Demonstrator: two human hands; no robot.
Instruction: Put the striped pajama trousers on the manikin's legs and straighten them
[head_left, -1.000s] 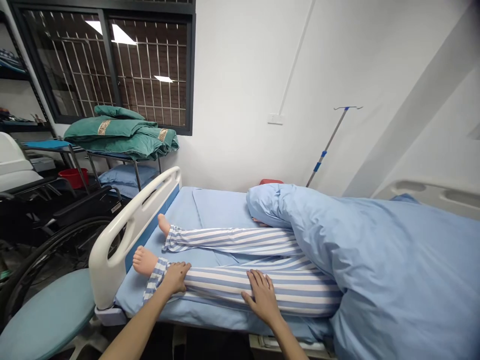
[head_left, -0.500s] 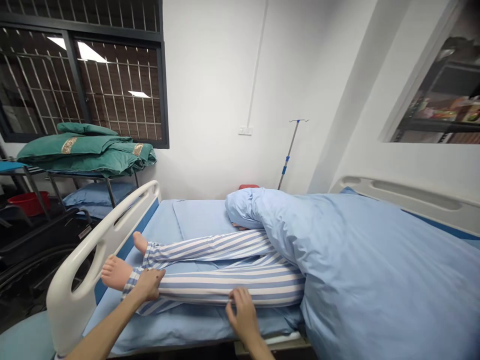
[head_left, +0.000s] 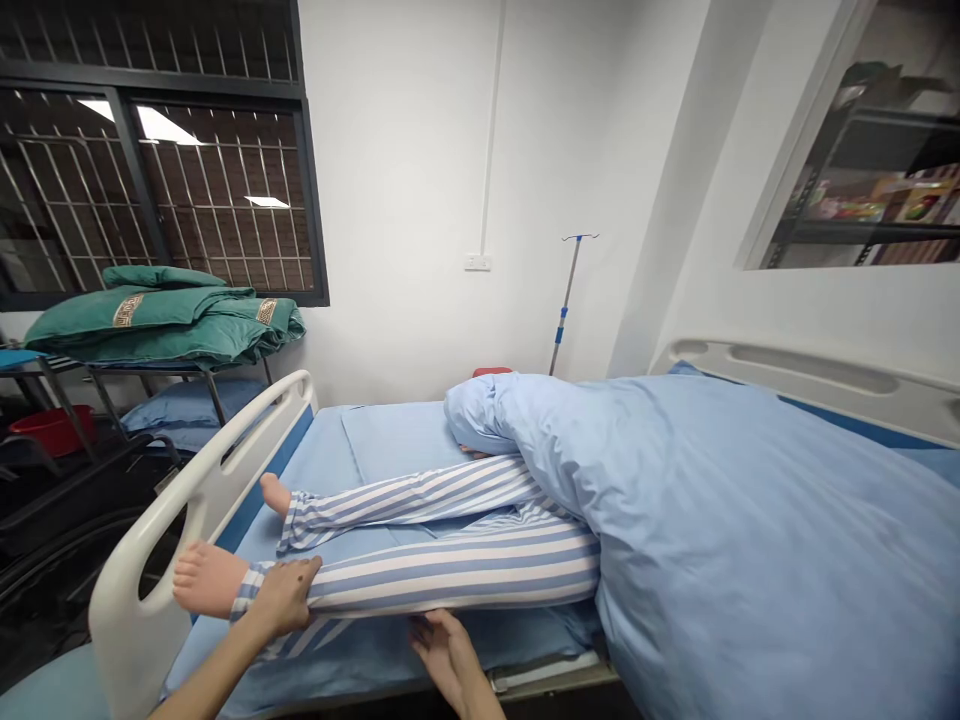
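On the bed lies a figure with smooth feet, in blue-and-white striped trousers. My left hand is closed around the near leg just above the ankle, over the trouser cuff, beside the bare near foot. Palm partly up and fingers loosely apart, my right hand is at the lower edge of the same leg, close to the knee; some fingertips are hidden under it. The far leg rests on the sheet. A light blue quilt covers the body from the thighs up.
A white footboard stands at the left, with a dark wheelchair beyond it. Green folded bedding is piled on a stand under the window. Behind the bed rises an IV pole; the headboard is at the right.
My right hand has moved from the leg's front side down and left to its underside, turning palm up. The near leg and foot have shifted slightly left, with my left hand still around it.
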